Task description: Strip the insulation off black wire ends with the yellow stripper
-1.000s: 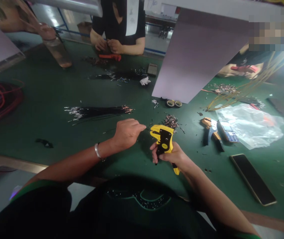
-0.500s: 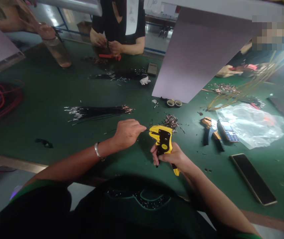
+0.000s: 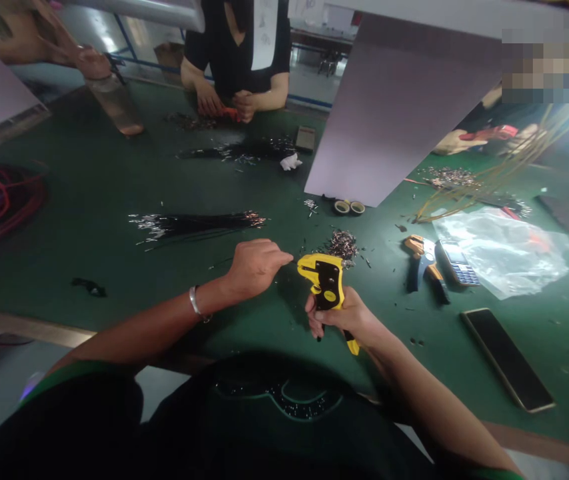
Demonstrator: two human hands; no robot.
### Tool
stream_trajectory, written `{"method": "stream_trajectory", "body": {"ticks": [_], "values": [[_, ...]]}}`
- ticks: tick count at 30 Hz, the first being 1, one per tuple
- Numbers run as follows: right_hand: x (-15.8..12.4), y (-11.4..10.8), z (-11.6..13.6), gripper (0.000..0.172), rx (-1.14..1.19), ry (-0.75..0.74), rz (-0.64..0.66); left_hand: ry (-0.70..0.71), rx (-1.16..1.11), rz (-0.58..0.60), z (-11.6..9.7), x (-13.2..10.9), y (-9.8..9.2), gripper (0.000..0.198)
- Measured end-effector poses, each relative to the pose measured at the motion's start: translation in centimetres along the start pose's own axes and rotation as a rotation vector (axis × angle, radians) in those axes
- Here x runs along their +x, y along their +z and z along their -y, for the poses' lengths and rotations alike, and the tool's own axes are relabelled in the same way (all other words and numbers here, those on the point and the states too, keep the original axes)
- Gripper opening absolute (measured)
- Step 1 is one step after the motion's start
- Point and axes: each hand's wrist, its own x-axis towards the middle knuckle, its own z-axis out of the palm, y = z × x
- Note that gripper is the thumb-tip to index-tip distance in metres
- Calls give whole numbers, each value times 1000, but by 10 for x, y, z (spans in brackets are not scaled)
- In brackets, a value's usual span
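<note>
Both grips match before: right fingers wrap the yellow wire stripper, left fingers pinch shut.

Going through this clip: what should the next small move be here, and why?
Probably ease the left hand forward slightly so the thin dark wire it pinches enters the head of the yellow crimping pliers. The right hand already grips the pliers, and the pinched end appears to stop just short of them.
</note>
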Motion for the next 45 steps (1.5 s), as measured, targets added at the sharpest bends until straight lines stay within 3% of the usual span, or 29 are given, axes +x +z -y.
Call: {"method": "stream_trajectory", "body": {"ticks": [21, 31, 33, 36, 39, 40, 42, 44, 45], "values": [[1, 6, -16, 17, -49, 10, -117, -18, -64, 74, 14, 1, 3, 24], [7, 6, -13, 14, 96, 15, -106, -43, 14, 128, 30, 2, 6, 21], [7, 5, -9, 15, 129, 5, -91, -45, 67, 71, 29, 6, 0, 20], [7, 1, -4, 14, 154, -53, -93, -87, 150, -136, 19, 13, -14, 17], [6, -3, -1, 13, 168, -101, -91, -136, 73, -320, 3, 15, -26, 12], [6, -3, -1, 13, 171, -111, -93, -171, 10, -324, -2, 15, -27, 12], [7, -2, -3, 14, 173, -128, -110, -341, -202, -173, -10, 15, -23, 21], [7, 0, -5, 15, 169, -141, -136, -638, -527, 41, -13, 15, -15, 35], [7, 2, -6, 15, 166, -142, -144, -782, -707, 87, -12, 16, -11, 37]]}}
